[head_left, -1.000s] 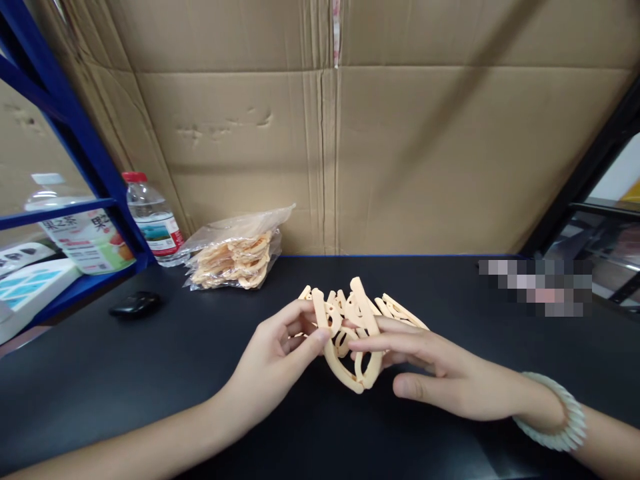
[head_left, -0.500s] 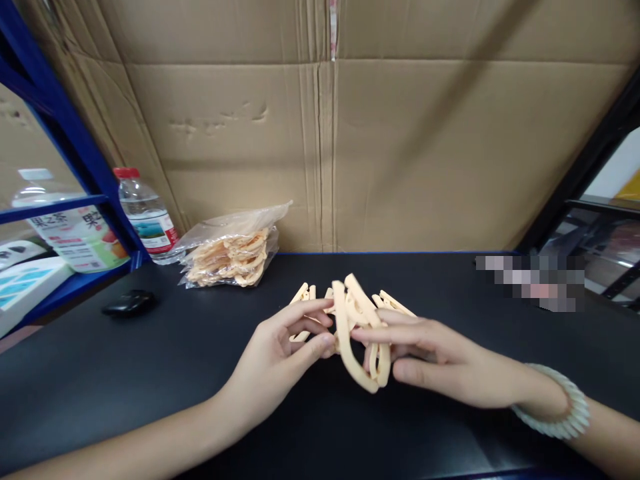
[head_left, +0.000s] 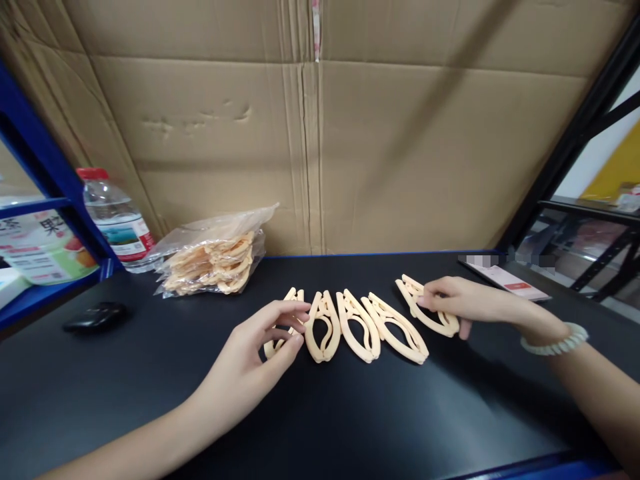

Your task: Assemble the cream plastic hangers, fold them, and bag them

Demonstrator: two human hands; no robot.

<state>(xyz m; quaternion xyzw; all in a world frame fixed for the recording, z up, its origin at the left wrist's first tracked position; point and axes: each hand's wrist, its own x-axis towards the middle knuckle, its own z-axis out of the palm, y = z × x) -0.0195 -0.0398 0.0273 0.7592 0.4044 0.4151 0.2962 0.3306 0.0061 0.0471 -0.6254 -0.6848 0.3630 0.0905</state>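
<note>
Several beige plastic folding hangers lie side by side on the black table, folded into pointed ovals; one hanger [head_left: 357, 327] is at the middle of the row. My right hand [head_left: 450, 300], with a beaded bracelet at the wrist, grips the rightmost folding hanger [head_left: 433, 320] by its right side, slightly apart from the others. My left hand [head_left: 273, 340] has its fingers apart and holds nothing. It partly covers the leftmost hanger [head_left: 270, 349], and its fingertips are close to the second hanger [head_left: 311, 337].
At the back left, a clear plastic bag [head_left: 215, 260] holds more beige hangers. A red-capped water bottle [head_left: 117, 223] stands beside it, with a black mouse [head_left: 97, 317] in front. A phone-like flat object [head_left: 515, 281] lies at the right. Cardboard [head_left: 425, 153] lines the back.
My right hand has carried the hanger from the middle to the right end of the row and lowered it. My left hand has drawn slightly left, uncovering the row. The view has turned a little right.
</note>
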